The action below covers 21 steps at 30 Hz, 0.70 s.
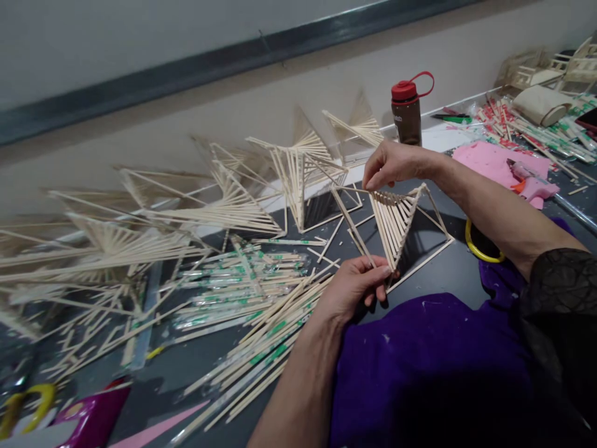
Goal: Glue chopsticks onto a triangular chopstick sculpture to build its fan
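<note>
A twisted model of thin wooden chopsticks (392, 227) stands on the dark table in front of me, its slanted sticks fanning down to a point. My left hand (357, 283) grips its lower near corner between thumb and fingers. Above, my right hand (392, 165) is closed in a pinch at the model's upper left edge, by the end of a stick; the fingertips partly hide the contact. A triangular outline of sticks spreads from the model's right side down to the table.
Similar stick models (298, 180) line the wall to the left. Wrapped chopsticks (242, 280) and loose sticks (280, 323) lie beside my left arm. A red-capped bottle (407, 115) stands behind. To the right are a pink glue gun (532, 180) and a yellow ring handle (482, 249); purple cloth (433, 354) is close below.
</note>
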{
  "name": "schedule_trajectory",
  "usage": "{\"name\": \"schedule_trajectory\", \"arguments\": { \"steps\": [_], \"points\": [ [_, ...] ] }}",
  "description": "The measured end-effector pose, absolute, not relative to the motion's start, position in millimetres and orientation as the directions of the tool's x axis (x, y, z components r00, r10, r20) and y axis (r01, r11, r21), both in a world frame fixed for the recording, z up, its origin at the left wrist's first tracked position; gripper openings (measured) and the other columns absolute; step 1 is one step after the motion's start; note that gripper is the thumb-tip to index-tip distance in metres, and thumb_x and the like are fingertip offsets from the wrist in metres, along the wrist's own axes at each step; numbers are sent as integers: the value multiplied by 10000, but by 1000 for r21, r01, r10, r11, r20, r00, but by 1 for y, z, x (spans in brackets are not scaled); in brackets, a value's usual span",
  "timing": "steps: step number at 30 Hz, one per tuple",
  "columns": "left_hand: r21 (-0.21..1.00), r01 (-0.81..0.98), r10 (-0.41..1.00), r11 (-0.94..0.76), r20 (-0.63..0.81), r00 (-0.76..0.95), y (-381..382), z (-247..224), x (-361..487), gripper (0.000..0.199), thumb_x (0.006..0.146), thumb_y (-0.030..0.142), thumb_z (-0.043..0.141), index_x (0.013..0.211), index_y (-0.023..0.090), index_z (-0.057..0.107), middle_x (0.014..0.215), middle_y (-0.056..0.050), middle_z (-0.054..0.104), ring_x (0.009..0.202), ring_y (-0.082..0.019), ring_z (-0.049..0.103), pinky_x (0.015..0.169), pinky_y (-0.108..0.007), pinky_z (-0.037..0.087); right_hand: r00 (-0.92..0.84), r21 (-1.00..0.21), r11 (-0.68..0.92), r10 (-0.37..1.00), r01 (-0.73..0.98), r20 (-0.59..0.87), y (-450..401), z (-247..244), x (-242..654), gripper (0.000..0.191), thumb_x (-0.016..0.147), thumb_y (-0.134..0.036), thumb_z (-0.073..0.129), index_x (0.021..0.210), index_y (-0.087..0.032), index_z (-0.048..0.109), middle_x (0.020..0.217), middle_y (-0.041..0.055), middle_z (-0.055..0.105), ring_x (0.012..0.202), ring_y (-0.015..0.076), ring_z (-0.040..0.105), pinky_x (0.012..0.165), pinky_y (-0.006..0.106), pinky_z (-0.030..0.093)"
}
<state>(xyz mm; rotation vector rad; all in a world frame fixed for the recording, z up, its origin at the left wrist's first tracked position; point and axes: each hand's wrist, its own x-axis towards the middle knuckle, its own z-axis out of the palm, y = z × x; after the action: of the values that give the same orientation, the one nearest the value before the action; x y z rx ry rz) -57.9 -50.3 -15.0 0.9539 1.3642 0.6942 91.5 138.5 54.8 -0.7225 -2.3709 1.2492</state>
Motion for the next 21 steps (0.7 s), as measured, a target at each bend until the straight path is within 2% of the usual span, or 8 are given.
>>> {"name": "schedule_trajectory", "arguments": {
  "steps": [4, 9, 15, 21],
  "points": [
    [873, 128, 867, 471, -484, 117, -51, -13, -57, 357, 611, 432, 755, 755, 119, 662, 421, 15, 559, 323, -54, 410, 335, -164, 211, -800, -839, 478, 593, 259, 91, 139, 52, 88, 69, 715, -89, 699, 778, -75, 723, 555, -6, 612, 488, 61, 457, 480, 201, 365],
    [871, 121, 867, 477, -488, 95, -51, -14, -57, 357, 586, 425, 766, 753, 127, 664, 490, 3, 605, 352, -59, 449, 333, -164, 228, -789, -840, 486, 602, 243, 120, 138, 49, 85, 51, 707, -85, 689, 751, -75, 713, 504, -39, 566, 467, 54, 450, 459, 189, 342],
    [867, 117, 865, 483, -494, 86, -51, -12, -57, 371, 576, 439, 783, 742, 128, 668, 451, 32, 544, 325, -39, 383, 324, -157, 189, -804, -837, 496, 581, 231, 122, 137, 51, 85, 44, 696, -53, 667, 701, -88, 693, 493, -47, 541, 462, 55, 434, 465, 195, 342],
    [859, 139, 860, 492, -505, 72, -47, -10, -60, 391, 544, 429, 801, 742, 122, 660, 567, -6, 622, 332, -32, 388, 320, -165, 173, -795, -823, 506, 595, 258, 117, 134, 54, 87, 52, 690, -48, 662, 677, -95, 681, 479, -40, 516, 471, 69, 422, 484, 211, 339]
  ]
}}
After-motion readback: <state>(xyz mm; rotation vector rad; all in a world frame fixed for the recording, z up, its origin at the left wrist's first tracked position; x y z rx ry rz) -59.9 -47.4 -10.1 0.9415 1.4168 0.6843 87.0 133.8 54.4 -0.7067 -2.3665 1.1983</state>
